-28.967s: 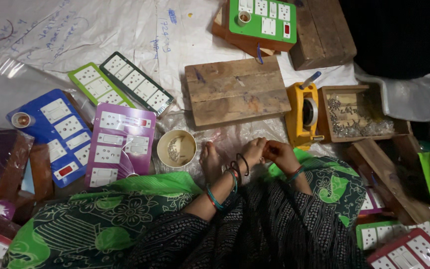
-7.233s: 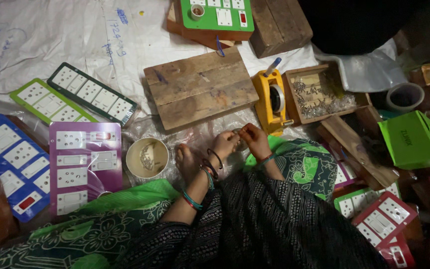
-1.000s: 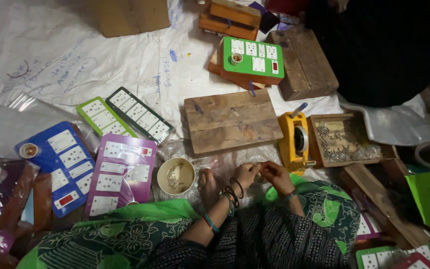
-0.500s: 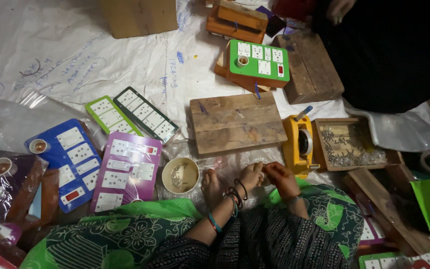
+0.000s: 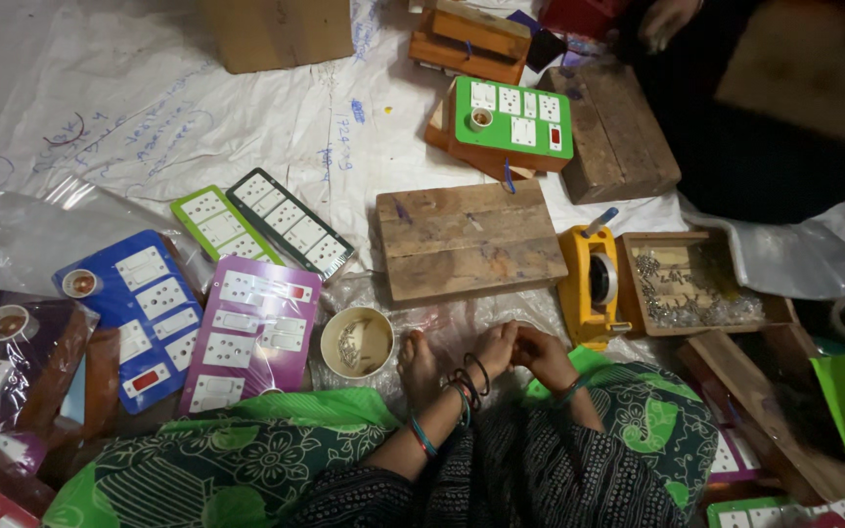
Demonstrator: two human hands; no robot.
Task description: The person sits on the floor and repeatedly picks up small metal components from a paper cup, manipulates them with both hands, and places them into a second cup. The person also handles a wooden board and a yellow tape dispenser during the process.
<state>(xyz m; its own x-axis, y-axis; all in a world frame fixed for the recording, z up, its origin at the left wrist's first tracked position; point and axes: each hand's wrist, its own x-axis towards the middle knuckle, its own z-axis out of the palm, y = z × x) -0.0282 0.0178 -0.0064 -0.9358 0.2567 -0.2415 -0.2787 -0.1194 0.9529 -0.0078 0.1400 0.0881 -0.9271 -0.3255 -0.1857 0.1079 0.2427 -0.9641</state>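
Wooden block (image 5: 469, 240) lies just beyond our left hand (image 5: 494, 349) and right hand (image 5: 544, 354), which meet fingertip to fingertip, curled. We cannot tell what they pinch. A small bowl (image 5: 356, 342) of screws sits near our left.

Purple switch panel (image 5: 254, 332) beside blue panel (image 5: 139, 318).

We saw the floor covered by a white plastic sheet (image 5: 198, 108) with scribbled ink marks. On it lay a wooden block (image 5: 469, 240), a yellow tape dispenser (image 5: 591, 286), a wooden tray of screws (image 5: 696, 286), a small round cup (image 5: 356, 342), and purple (image 5: 251, 334), blue (image 5: 144, 318), green (image 5: 212, 223) and black (image 5: 290, 223) switch plates.
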